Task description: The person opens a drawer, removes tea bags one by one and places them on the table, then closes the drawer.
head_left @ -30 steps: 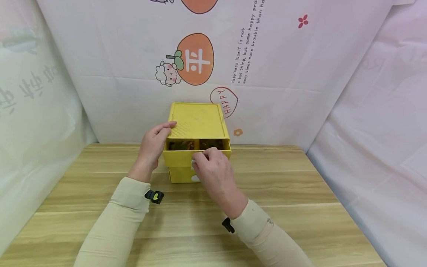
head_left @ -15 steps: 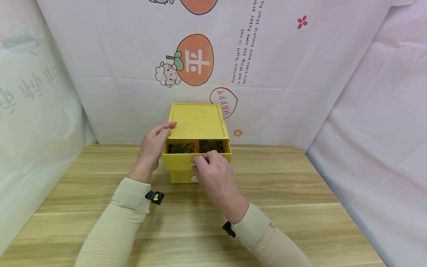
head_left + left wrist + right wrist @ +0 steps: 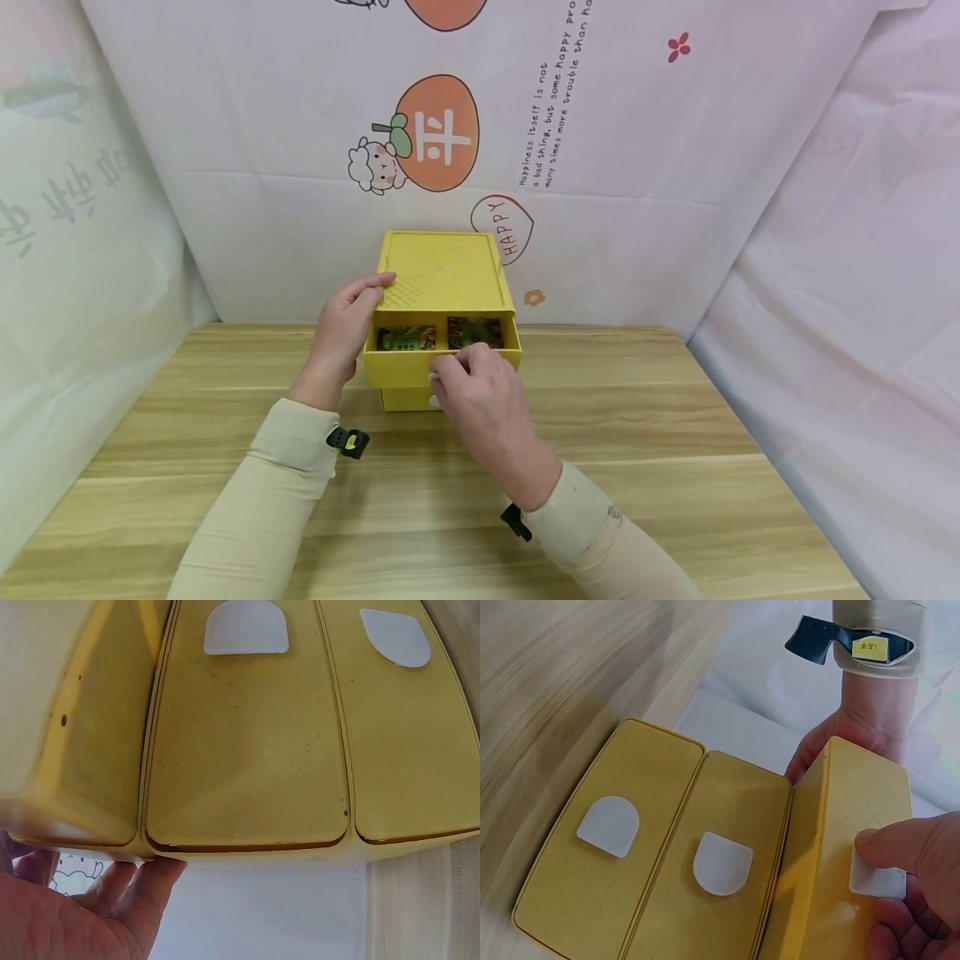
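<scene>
A yellow chest of several drawers (image 3: pixel 442 267) stands at the back of the table, its top drawer (image 3: pixel 393 369) pulled out. Inside it lie two flat, dark, patterned packs, a left one (image 3: pixel 407 337) and a right one (image 3: pixel 472 330). My right hand (image 3: pixel 483 392) pinches the white tab handle (image 3: pixel 877 879) of this drawer between thumb and fingers. My left hand (image 3: pixel 341 333) rests against the chest's left side, with fingers extended along it and onto the top edge. In the left wrist view, its fingertips (image 3: pixel 161 874) touch the side wall.
Two lower drawers stay closed, each with a white tab, the middle tab (image 3: pixel 724 864) and the bottom tab (image 3: pixel 611 825). Wood-grain table (image 3: pixel 637 467) surrounds the chest. A printed white sheet (image 3: pixel 615 150) hangs right behind it, with more white sheeting at both sides.
The top drawer has slid further out toward me, with my right hand drawing its handle. More of the two packs shows. My left hand has stayed in place.
</scene>
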`<state>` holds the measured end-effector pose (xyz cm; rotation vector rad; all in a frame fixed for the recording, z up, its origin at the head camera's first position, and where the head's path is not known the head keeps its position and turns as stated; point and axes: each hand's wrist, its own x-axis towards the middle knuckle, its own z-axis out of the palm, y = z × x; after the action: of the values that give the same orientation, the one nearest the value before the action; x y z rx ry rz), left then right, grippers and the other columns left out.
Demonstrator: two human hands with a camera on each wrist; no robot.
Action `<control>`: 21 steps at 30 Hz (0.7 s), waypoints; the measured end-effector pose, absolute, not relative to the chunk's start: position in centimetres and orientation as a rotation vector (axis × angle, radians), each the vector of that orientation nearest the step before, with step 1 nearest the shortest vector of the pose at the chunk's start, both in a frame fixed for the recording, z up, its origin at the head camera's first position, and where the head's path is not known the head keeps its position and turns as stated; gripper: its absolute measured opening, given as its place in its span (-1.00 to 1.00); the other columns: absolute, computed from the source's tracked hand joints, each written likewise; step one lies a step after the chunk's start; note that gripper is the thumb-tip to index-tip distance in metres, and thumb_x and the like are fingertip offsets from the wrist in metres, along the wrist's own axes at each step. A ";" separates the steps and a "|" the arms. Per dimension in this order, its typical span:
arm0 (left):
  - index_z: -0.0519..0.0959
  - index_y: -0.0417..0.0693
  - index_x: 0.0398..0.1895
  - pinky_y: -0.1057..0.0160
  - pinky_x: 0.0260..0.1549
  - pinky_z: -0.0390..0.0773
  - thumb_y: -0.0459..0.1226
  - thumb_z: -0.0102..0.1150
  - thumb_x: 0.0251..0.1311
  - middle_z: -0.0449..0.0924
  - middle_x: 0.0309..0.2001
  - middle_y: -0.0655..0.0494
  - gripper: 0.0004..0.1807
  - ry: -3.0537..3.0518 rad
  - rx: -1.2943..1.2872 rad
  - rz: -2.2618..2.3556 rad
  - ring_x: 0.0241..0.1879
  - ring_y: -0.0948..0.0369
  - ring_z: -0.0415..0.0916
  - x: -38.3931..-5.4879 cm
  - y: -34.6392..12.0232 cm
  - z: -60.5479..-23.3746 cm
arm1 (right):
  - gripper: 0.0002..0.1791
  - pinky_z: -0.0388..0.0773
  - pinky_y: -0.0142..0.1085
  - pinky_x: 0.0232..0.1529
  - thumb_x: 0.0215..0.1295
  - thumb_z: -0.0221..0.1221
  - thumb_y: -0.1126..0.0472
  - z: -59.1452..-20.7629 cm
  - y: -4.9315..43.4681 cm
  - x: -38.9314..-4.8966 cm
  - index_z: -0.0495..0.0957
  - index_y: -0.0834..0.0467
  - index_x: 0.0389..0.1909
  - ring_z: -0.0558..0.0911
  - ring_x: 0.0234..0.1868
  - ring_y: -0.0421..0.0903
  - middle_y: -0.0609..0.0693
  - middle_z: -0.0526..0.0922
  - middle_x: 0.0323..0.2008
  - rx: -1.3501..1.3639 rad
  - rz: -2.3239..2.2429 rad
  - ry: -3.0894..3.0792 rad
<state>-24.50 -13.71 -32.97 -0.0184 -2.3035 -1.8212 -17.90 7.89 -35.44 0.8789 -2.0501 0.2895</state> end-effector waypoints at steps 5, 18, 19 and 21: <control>0.58 0.21 0.39 0.03 0.22 0.34 -0.02 -0.14 0.59 0.44 0.47 0.26 -0.54 -2.283 -0.022 -1.832 0.51 0.16 0.24 -24.5 -13.7 -33.0 | -0.89 0.54 -0.32 -0.44 0.32 0.38 0.27 -35.4 8.0 -17.6 0.66 0.17 -0.21 0.54 -0.41 -0.08 0.04 0.61 -0.36 0.894 0.293 -2.036; 0.58 0.18 0.39 -0.08 0.53 0.16 -0.03 -0.13 0.59 0.47 0.45 0.25 -0.54 -2.267 -0.034 -1.839 0.56 0.17 0.18 -24.6 -13.7 -33.1 | -0.89 0.53 -0.33 -0.45 0.30 0.38 0.26 -35.5 8.0 -16.9 0.65 0.16 -0.22 0.52 -0.42 -0.11 0.02 0.60 -0.36 0.881 0.281 -2.053; 0.58 0.17 0.39 -0.08 0.53 0.16 -0.03 -0.13 0.59 0.47 0.45 0.25 -0.54 -2.265 -0.039 -1.840 0.56 0.17 0.18 -24.6 -13.7 -33.1 | -0.89 0.53 -0.33 -0.45 0.29 0.38 0.27 -35.5 8.0 -16.8 0.65 0.16 -0.23 0.53 -0.42 -0.11 0.02 0.60 -0.36 0.880 0.281 -2.053; 0.58 0.17 0.39 -0.07 0.53 0.17 -0.04 -0.13 0.59 0.47 0.45 0.25 -0.54 -2.266 -0.043 -1.840 0.56 0.17 0.18 -24.6 -13.6 -33.1 | -0.90 0.52 -0.33 -0.46 0.29 0.37 0.27 -35.5 8.1 -16.7 0.65 0.16 -0.23 0.52 -0.42 -0.11 0.02 0.59 -0.36 0.877 0.282 -2.053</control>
<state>-24.57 -13.64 -33.08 -0.0433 -2.2655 -1.8404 -16.75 8.07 -35.53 0.8767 -2.0526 0.2819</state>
